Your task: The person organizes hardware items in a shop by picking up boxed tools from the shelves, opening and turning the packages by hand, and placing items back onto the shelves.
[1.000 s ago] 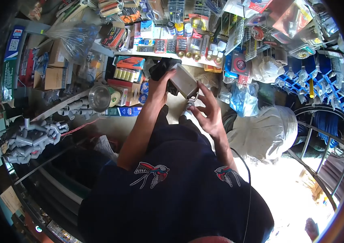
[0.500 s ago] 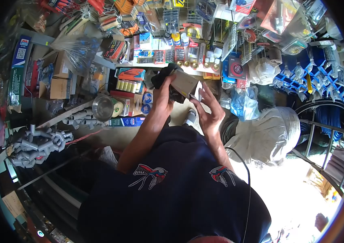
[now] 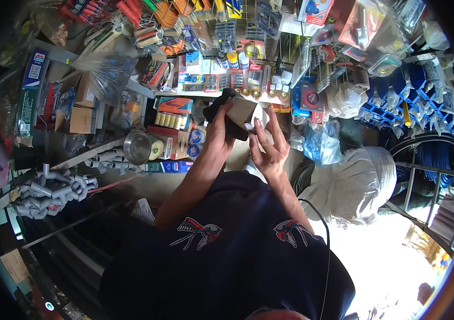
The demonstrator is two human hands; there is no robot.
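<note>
My left hand (image 3: 218,132) is wrapped round a small pale cardboard box (image 3: 241,111), held up in front of my chest. A dark, soft-looking thing (image 3: 216,104) is against the box on the same side; its kind cannot be made out. At the box's right end a white flap (image 3: 260,113) stands out. My right hand (image 3: 271,154) is at that end, fingers stretched and spread, the fingertips at the flap and box edge. Whether the box holds anything is hidden.
Ahead is a shelf (image 3: 205,94) with small packs and bottles. Grey pipe fittings (image 3: 50,192) lie at left, near a metal bowl (image 3: 137,147). A large white sack (image 3: 352,184) and blue bins (image 3: 405,96) stand at right.
My right hand's fingers have straightened and spread at the box's end, where they were bent about the flap. The left hand keeps its hold, with the box turned slightly.
</note>
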